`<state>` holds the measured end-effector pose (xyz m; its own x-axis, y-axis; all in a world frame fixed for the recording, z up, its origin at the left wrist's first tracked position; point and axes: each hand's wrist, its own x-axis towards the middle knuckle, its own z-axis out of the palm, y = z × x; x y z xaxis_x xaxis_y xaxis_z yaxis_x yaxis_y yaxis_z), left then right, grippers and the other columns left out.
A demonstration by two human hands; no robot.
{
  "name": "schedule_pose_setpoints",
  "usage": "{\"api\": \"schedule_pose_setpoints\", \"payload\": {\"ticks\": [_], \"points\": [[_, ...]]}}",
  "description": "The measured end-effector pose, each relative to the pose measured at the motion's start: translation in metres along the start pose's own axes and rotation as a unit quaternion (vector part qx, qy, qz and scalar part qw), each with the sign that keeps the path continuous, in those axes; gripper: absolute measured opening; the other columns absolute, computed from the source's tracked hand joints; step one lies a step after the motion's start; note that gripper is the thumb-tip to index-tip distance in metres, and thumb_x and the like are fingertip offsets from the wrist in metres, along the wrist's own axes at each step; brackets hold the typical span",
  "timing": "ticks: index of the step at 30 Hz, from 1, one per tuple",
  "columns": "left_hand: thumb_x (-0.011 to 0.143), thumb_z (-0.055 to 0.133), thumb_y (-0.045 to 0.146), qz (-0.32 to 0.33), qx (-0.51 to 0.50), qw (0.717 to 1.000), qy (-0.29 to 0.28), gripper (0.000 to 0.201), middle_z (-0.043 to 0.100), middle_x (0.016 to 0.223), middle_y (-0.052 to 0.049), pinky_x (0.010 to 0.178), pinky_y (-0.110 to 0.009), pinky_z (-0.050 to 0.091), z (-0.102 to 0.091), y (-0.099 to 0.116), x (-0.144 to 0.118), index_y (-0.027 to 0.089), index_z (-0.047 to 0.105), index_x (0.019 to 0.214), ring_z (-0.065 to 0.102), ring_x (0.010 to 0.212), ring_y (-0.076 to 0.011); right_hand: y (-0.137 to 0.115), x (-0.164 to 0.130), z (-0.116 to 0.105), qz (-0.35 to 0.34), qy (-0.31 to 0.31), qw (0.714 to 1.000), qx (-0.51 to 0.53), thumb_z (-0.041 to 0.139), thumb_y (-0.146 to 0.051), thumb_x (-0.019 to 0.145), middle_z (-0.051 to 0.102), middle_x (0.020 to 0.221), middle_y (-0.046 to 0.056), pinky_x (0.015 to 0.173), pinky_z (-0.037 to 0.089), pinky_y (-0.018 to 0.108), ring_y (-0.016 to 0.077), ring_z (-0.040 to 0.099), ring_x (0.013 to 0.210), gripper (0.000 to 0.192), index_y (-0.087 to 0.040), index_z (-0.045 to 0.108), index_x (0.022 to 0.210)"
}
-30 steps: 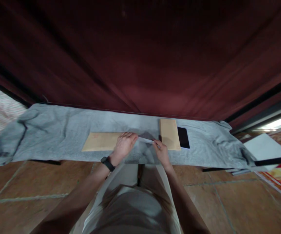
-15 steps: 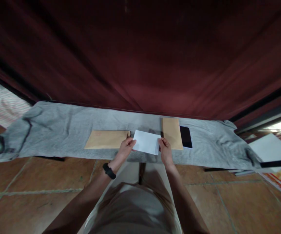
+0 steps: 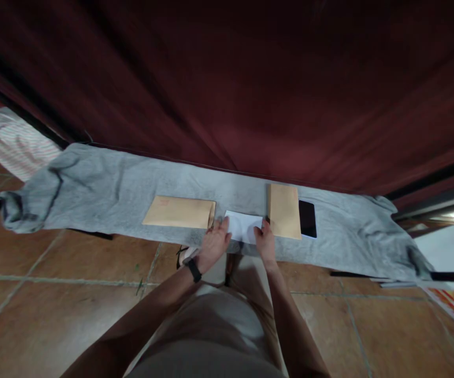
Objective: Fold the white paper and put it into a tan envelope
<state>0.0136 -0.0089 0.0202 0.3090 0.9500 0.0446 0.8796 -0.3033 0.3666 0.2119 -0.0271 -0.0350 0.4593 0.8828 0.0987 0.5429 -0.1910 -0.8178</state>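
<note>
A sheet of white paper is held low over the grey cloth, in front of my body. My left hand, with a black band on its wrist, has its fingers and thumb closed at the paper's left edge. At the right edge my right hand grips the sheet, thumb on top and the other fingers partly hidden. Left of the paper lies a brown envelope, lengthwise. Another brown envelope lies upright on the right, close to my right hand, and a dark-screened phone sits beside it.
The grey cloth covers a long narrow surface. Dark red fabric rises behind it. White sheets stand at the far right, and striped cloth hangs at the far left. Tiled floor shows below.
The paper has come down closer to the cloth, and both hands with it. My left hand has turned so that its back shows more. The view has shifted slightly.
</note>
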Motion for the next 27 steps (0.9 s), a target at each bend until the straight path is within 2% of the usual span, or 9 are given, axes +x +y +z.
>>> {"api": "schedule_pose_setpoints", "payload": {"ticks": [3,5,7,10,15,18,21,27], "points": [[0.101,0.044,0.022,0.053,0.105,0.993,-0.001,0.045,0.064,0.126,-0.022,0.096,-0.052,0.051,-0.003,0.015,-0.010,0.010,0.051,0.143,0.066,0.111,-0.0355,0.000,-0.001,0.001,-0.021,-0.001,0.999,-0.041,0.045,-0.034,0.093,0.073,0.109,0.014,0.085,0.055,0.040,0.0276,0.070,0.096,0.045,-0.018,0.057,0.132],[0.103,0.043,0.023,0.096,0.111,0.989,-0.002,0.044,0.061,0.136,-0.020,0.109,-0.053,0.043,-0.001,0.020,-0.009,0.012,0.051,0.145,0.059,0.127,-0.0337,-0.002,-0.001,0.000,-0.030,-0.005,0.998,-0.063,0.044,-0.033,0.094,0.074,0.109,0.014,0.084,0.055,0.039,0.0266,0.071,0.095,0.045,-0.018,0.056,0.134],[0.104,0.046,0.029,0.157,0.097,0.983,-0.001,0.047,0.052,0.152,-0.016,0.120,-0.051,0.032,0.005,0.019,-0.003,0.015,0.049,0.149,0.045,0.144,-0.0308,-0.004,-0.001,0.000,-0.037,-0.015,0.996,-0.074,0.043,-0.033,0.094,0.073,0.111,0.014,0.083,0.055,0.037,0.0258,0.071,0.094,0.045,-0.017,0.056,0.134],[0.103,0.050,0.039,0.222,0.090,0.971,0.003,0.054,0.040,0.162,-0.015,0.125,-0.053,0.022,0.018,0.010,0.004,0.018,0.046,0.152,0.031,0.153,-0.0296,-0.006,-0.002,-0.001,-0.042,-0.018,0.995,-0.084,0.043,-0.034,0.094,0.073,0.110,0.015,0.080,0.055,0.037,0.0259,0.071,0.092,0.046,-0.016,0.055,0.136],[0.105,0.045,0.042,0.215,0.089,0.972,-0.005,0.053,0.041,0.162,-0.013,0.125,-0.053,0.023,0.032,0.000,0.005,0.020,0.046,0.153,0.033,0.153,-0.0283,-0.010,-0.008,-0.005,-0.062,-0.022,0.995,-0.072,0.043,-0.032,0.095,0.072,0.116,0.016,0.081,0.056,0.038,0.0262,0.071,0.095,0.055,-0.014,0.044,0.146],[0.106,0.044,0.044,0.218,0.083,0.972,-0.004,0.053,0.040,0.163,-0.013,0.125,-0.053,0.023,0.033,0.000,0.004,0.020,0.047,0.153,0.033,0.153,-0.0289,-0.015,-0.013,-0.008,-0.092,-0.028,0.991,-0.090,0.041,-0.028,0.096,0.069,0.117,0.016,0.085,0.055,0.040,0.0268,0.068,0.099,0.048,-0.016,0.054,0.140],[0.106,0.043,0.046,0.222,0.082,0.972,-0.004,0.055,0.039,0.163,-0.014,0.125,-0.054,0.023,0.032,0.002,0.004,0.019,0.046,0.153,0.032,0.153,-0.0298,-0.020,-0.017,-0.009,-0.091,-0.034,0.987,-0.128,0.040,-0.026,0.097,0.067,0.112,0.016,0.085,0.054,0.041,0.0268,0.066,0.092,0.041,-0.016,0.065,0.129],[0.106,0.042,0.047,0.231,0.084,0.969,-0.005,0.056,0.039,0.163,-0.015,0.125,-0.054,0.021,0.031,0.001,0.003,0.019,0.045,0.154,0.030,0.154,-0.0310,-0.020,-0.021,-0.006,-0.113,-0.024,0.981,-0.156,0.040,-0.021,0.098,0.061,0.112,0.015,0.093,0.052,0.044,0.0278,0.061,0.103,0.038,-0.017,0.065,0.127]]}}
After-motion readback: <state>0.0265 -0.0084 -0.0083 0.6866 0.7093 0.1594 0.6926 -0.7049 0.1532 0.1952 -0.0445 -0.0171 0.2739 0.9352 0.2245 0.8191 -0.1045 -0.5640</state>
